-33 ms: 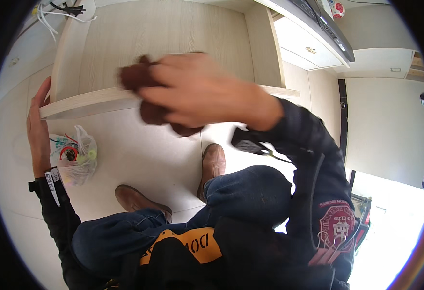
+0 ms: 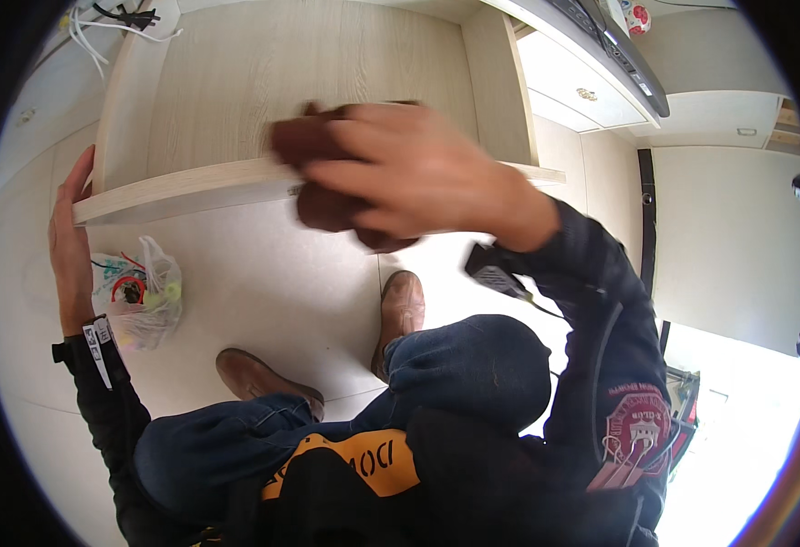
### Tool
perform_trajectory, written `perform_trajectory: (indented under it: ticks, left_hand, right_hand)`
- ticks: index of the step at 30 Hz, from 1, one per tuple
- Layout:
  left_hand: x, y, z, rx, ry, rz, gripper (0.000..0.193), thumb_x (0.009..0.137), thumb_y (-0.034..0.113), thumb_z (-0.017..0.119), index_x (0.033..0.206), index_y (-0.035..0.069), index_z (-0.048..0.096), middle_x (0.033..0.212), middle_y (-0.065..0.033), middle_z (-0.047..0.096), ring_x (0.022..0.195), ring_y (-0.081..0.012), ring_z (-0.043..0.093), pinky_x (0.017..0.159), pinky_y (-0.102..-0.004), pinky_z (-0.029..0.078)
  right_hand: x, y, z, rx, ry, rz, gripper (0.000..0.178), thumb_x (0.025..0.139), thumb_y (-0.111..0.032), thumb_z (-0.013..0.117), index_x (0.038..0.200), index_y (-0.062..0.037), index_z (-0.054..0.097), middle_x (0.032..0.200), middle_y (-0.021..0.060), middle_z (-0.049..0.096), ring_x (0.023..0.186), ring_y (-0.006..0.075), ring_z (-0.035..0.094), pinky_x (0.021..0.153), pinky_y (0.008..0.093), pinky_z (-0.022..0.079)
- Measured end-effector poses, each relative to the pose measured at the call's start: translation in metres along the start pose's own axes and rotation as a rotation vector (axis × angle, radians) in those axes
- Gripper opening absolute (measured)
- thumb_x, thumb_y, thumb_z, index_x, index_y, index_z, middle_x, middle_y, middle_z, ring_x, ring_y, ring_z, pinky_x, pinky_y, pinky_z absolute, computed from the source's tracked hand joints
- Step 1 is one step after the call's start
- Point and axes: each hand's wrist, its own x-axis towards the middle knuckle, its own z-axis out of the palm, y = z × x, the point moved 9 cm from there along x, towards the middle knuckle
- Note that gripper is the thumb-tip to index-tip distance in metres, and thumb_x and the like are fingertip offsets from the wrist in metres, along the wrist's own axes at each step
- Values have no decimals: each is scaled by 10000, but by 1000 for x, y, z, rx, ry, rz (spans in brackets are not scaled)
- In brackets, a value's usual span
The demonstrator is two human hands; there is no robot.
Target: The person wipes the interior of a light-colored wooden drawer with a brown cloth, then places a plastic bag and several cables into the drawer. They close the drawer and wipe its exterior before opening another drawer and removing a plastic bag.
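My right hand [image 2: 409, 173] is closed round a bunched dark brown cloth [image 2: 313, 205], blurred by motion. Both are over the front edge of a pale wood-grain drawer [image 2: 208, 187], which is pulled out. Inside the drawer, the bottom panel shows bare wood grain. At the drawer's left front corner, my left hand [image 2: 72, 242] lies against the outer end of the front panel with its fingers stretched out. The thumb of that hand is hard to make out.
A clear plastic bag [image 2: 149, 305] of small items sits on the floor below my left hand. A black plug [image 2: 140, 18] with white cables lies at the upper left. A black flat device [image 2: 614, 59] stands at the upper right. My shoes [image 2: 405, 314] are below the drawer.
My right hand has moved to the right with the brown cloth, along the drawer's front edge. The left hand stays at the corner.
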Motion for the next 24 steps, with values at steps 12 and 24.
perform_trajectory:
  ticks: [12,24]
  left_hand:
    - [3,-8,-3,155,-12,119,480,1007,310,386,1375,24,501,1325,-127,547,1191,-233,538,1030,-339,403]
    - [-1,-12,4,-607,-75,-33,627,1055,461,227,1442,-3,393,1471,-111,434,1375,-215,374,1151,-349,250]
  right_hand:
    - [-169,41,-65,-189,97,542,458,535,-62,653,989,-45,711,971,161,646,891,349,598,792,441,517]
    - [166,-53,36,53,111,-199,163,646,-167,728,778,-70,725,798,134,634,820,261,620,678,375,502]
